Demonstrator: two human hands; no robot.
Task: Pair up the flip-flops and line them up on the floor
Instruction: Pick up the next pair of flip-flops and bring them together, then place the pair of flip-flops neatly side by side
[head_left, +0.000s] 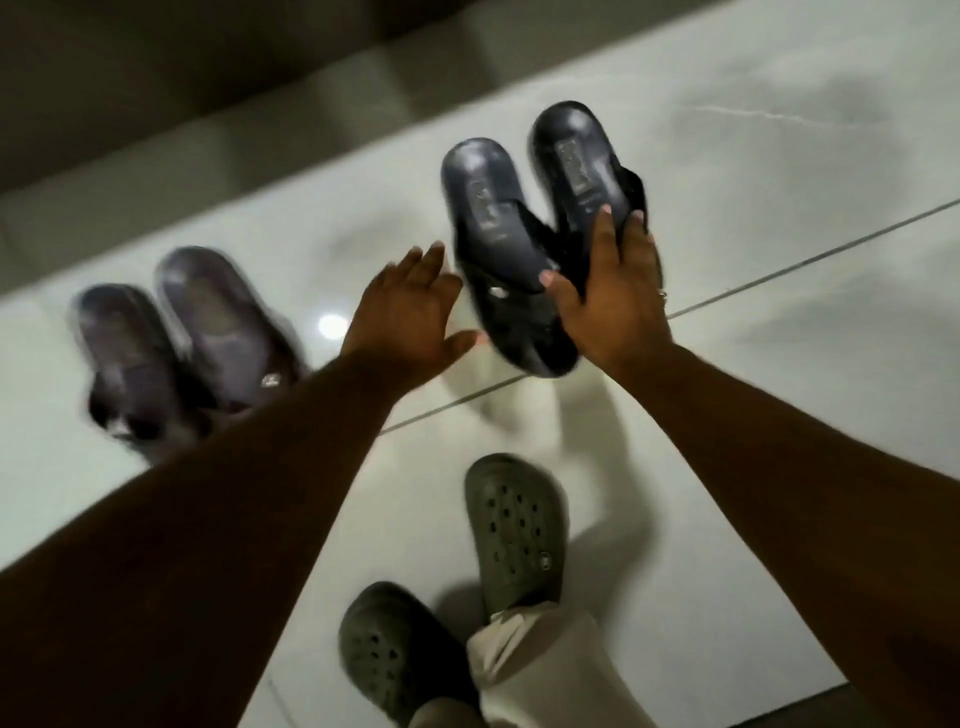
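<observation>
My right hand (613, 296) grips a pair of dark flip-flops (498, 218) by their straps and holds both side by side above the pale tiled floor (779, 156), heels pointing away from me. My left hand (410, 312) is open with fingers spread, just left of the held pair and not touching it. A second pair of dark flip-flops (208, 322) lies side by side on the floor at the left, blurred, partly hidden by my left forearm.
My two feet in grey-green clogs (514, 535) stand on the tiles below the hands, with a pale trouser leg over the right one. A dark wall base (156, 156) runs along the far side of the floor. A tile joint crosses under the held pair.
</observation>
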